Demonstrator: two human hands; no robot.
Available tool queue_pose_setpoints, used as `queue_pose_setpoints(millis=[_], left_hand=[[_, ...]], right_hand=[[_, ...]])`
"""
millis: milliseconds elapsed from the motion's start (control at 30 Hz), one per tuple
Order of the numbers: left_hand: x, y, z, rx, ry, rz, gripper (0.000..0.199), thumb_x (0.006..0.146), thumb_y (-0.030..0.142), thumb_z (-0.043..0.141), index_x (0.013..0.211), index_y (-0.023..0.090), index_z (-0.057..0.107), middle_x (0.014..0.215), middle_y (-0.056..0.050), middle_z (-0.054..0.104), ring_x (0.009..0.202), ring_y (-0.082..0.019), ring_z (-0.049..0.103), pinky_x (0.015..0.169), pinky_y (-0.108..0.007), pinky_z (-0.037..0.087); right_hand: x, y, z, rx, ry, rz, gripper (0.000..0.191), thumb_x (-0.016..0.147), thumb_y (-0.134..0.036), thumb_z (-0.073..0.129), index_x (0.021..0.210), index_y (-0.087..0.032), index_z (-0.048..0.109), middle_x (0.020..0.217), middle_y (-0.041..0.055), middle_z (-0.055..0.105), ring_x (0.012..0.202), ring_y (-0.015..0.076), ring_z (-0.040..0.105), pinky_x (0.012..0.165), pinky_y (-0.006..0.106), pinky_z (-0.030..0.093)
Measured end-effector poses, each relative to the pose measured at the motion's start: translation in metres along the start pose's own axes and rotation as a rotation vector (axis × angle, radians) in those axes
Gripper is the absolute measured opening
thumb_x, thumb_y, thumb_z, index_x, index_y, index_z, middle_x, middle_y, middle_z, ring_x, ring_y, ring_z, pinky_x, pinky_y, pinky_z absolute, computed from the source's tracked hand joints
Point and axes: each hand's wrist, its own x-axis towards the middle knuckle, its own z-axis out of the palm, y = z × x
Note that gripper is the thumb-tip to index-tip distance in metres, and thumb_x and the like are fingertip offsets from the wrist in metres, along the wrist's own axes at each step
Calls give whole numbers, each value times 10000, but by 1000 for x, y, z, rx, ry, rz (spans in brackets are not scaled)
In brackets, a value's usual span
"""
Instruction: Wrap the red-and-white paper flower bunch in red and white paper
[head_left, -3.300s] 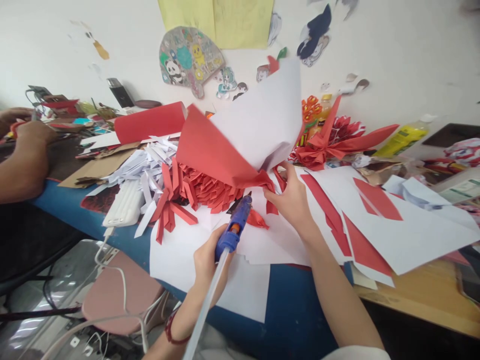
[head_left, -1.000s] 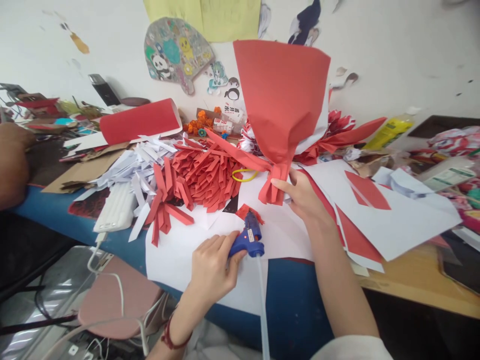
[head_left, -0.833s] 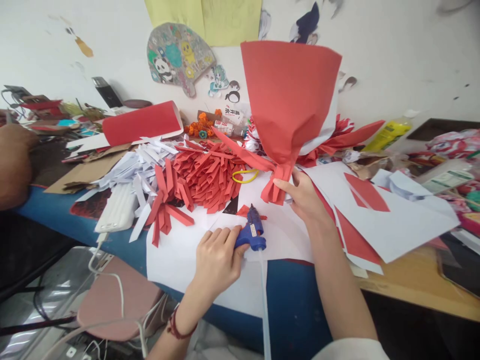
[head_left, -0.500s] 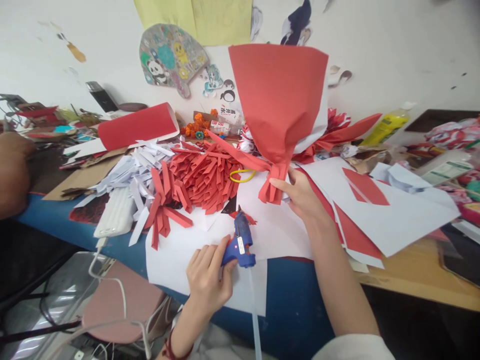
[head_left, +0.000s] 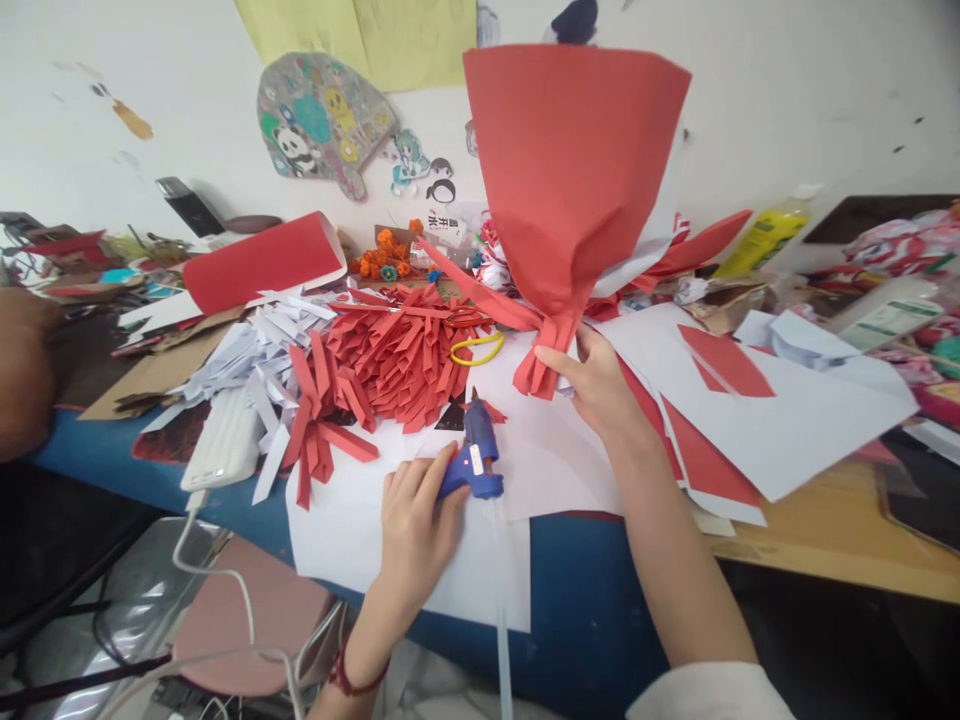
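My left hand (head_left: 421, 520) is closed around the handle of a blue hot glue gun (head_left: 480, 450). Its nozzle points away from me, and a long clear glue stick (head_left: 502, 610) runs out of its back end. My right hand (head_left: 600, 385) grips the gathered neck of a red paper bouquet wrap (head_left: 574, 170), which flares wide at the top and stands upright over the table. A white layer shows behind the red paper. Under the glue gun lie white paper sheets (head_left: 337, 540).
A heap of folded red paper strips (head_left: 409, 360) and white strips (head_left: 255, 350) covers the table's left middle. Beside them are a white power bank (head_left: 225, 440), a yellow loop (head_left: 477, 348) and a red paper roll (head_left: 262, 265). Another person's arm (head_left: 22, 370) is at the far left.
The glue gun in my left hand has shifted slightly up the picture. The paper wrap in my right hand has come a little nearer and appears larger. The view has shifted slightly.
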Motion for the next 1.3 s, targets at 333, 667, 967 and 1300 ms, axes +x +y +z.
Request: queue_pose_setpoints(millis=[333,667,967,1300], left_hand=[[7,9,-11,132,-269,45,355,990,314,491,1298,157,575,1006,-86,636,903,-226,547,772,-360,356],[27,8,-9,93,-150,33,319,1007,271,426,1253,120,562,1018,-98,615,906,-232,538,757,-358,375],[52,-2,12,272,-118,51,353,1006,309,426,1278,126,554,1057,-124,632,932,-264,543,793,-393,406],[48,-6,13,308,-307,25,391,994,409,455,1302,198,570,1085,-93,636,1020,-269,566,847,-415,389]], right_hand=[[-2,1,2,-8,-58,-11,371,750,-349,762,1052,-182,626,1142,62,650,1101,237,582,980,352,461],[-2,-3,2,3,-48,17,385,735,-364,775,1045,-185,631,1141,60,655,1061,230,594,918,339,493],[4,10,-3,10,93,-19,381,707,-389,777,1004,-211,618,1042,45,663,1012,239,604,931,385,499],[6,6,-4,93,196,59,381,646,-373,798,930,-211,601,1019,40,671,991,242,626,907,386,513]])
